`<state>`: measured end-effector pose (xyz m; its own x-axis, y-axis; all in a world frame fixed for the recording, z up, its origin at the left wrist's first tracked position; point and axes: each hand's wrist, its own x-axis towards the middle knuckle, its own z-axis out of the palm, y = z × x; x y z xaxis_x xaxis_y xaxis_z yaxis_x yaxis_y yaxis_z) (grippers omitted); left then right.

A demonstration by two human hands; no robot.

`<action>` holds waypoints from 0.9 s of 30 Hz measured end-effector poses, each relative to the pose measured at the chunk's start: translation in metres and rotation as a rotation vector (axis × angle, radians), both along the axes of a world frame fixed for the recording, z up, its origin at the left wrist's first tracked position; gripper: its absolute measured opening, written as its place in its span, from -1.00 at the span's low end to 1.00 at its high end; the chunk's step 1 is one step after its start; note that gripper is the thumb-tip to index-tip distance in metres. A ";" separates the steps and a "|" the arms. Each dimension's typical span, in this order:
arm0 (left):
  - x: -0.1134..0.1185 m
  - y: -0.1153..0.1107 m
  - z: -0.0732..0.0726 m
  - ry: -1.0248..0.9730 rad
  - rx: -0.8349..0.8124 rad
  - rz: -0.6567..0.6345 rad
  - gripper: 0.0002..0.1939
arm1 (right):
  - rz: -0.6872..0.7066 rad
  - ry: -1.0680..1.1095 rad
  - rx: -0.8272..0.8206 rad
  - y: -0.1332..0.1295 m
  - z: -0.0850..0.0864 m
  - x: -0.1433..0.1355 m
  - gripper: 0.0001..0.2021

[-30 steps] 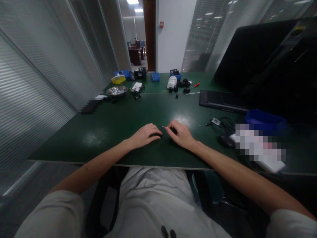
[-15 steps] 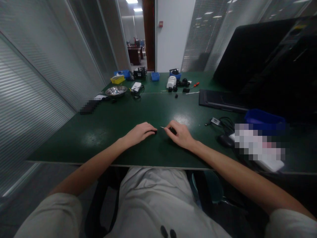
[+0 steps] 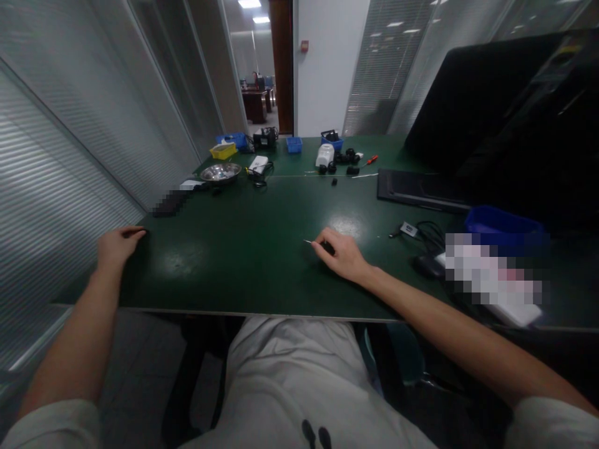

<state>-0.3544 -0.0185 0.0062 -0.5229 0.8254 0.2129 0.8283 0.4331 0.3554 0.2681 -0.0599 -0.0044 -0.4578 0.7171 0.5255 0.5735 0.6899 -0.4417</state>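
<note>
My left hand (image 3: 116,246) is over the left edge of the green table (image 3: 243,274), palm down with thumb and fingers pinched together. Something small and dark shows at its fingertips, too small to name. On the table in front of my body rests my right hand (image 3: 344,252), its fingers curled round a slim tool with a thin metal tip (image 3: 307,241). The tip points left past the thumb and forefinger. Most of the tool is hidden inside the hand, so its kind does not show.
A metal bowl (image 3: 221,173), a yellow tray (image 3: 223,151) and a white device with cables (image 3: 258,164) stand far left. At the back are a small blue basket (image 3: 294,144) and a red-handled screwdriver (image 3: 372,160). A keyboard (image 3: 416,190) and blue bin (image 3: 503,224) lie right.
My left hand has swung far left, away from the right hand, to the table's left edge. The right hand and the tool in it have stayed in place.
</note>
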 end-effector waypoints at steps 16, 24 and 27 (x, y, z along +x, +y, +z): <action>0.014 -0.029 0.013 -0.097 0.106 0.118 -0.69 | 0.005 -0.007 0.017 -0.001 0.002 -0.002 -0.76; 0.012 -0.027 0.012 -0.095 0.096 0.135 -0.72 | 0.011 -0.005 0.020 -0.002 0.001 -0.002 -0.77; 0.011 -0.028 0.012 -0.112 0.111 0.142 -0.74 | 0.007 -0.005 0.015 -0.002 0.000 -0.002 -0.78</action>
<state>-0.3431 -0.0464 0.0185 -0.6575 0.7165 0.2329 0.7147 0.4953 0.4938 0.2664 -0.0617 -0.0042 -0.4658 0.7058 0.5337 0.5707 0.7005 -0.4284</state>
